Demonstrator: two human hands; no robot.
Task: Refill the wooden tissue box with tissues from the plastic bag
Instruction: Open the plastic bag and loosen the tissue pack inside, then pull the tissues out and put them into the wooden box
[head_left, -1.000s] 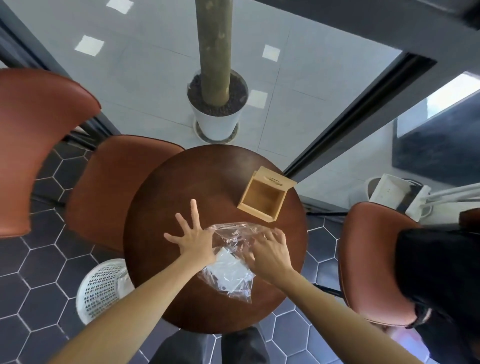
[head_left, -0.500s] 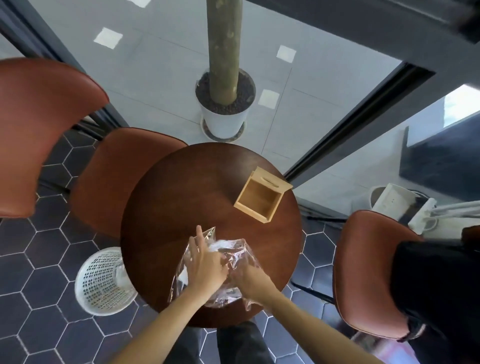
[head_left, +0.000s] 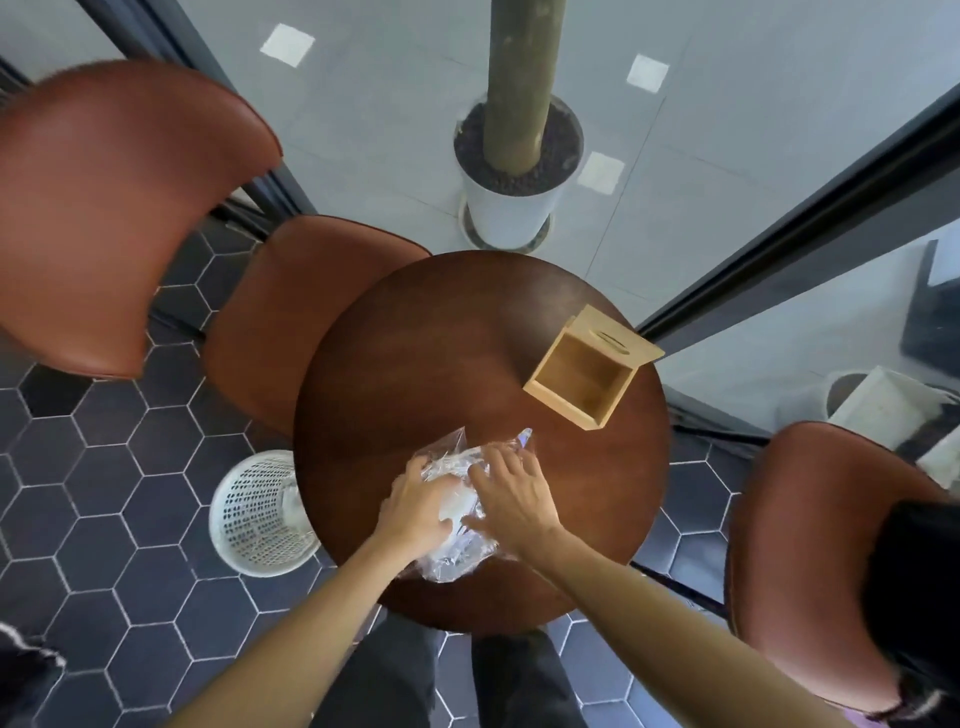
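Your left forearm comes in from the lower left, and your left hand (head_left: 418, 506) lies palm down on the clear plastic bag (head_left: 452, 558), fingers curled over its left side. That grip is closed on the bag, with the white tissues (head_left: 454, 501) showing through the film just right of your knuckles. Well to the left of that grip, down on the hexagon-tiled floor, stands a white perforated waste basket (head_left: 249, 512), and beyond it a brown chair seat (head_left: 291, 306) tucks against the round wooden tabletop (head_left: 415, 364).

Your right forearm enters from the lower right, angled toward the left one, so the two hands nearly meet over the bag. Your right hand (head_left: 511, 501) is also palm down, its fingers spread and bent onto the bag's top and right side; its grip presses and pinches the plastic rather than opening wide. Crumpled film sticks up just past both sets of fingertips.

Beyond your right grip and off to its right, well apart from the bag, the wooden tissue box (head_left: 587, 371) sits open and hollow near the tabletop's far right edge, with its slotted lid (head_left: 613, 338) leaning at its far side.
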